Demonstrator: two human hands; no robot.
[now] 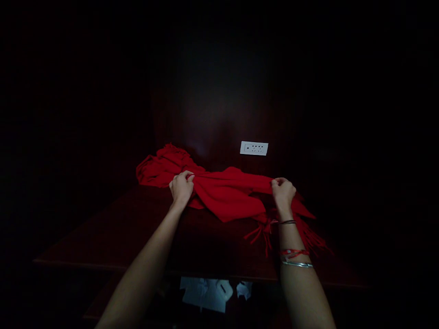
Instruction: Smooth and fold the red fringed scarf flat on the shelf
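Left hand (181, 188) and right hand (284, 192) pinch the scarf (231, 194); even tension between the 2 grips should help smooth its folds.

2 hands (181, 186), 1 red scarf (233, 194), 1 tbl (113, 235), 1 elec. outlet (254, 148).

Surface (99, 237): open at front left corner and mid-front edge, between left forearm (147, 269) and right forearm (300, 285). Red fringed cloth (233, 196): low obstacle, back left corner towards right edge; open air above. Wall (212, 114): bars passage past back edge. Right edge: too dark to judge.
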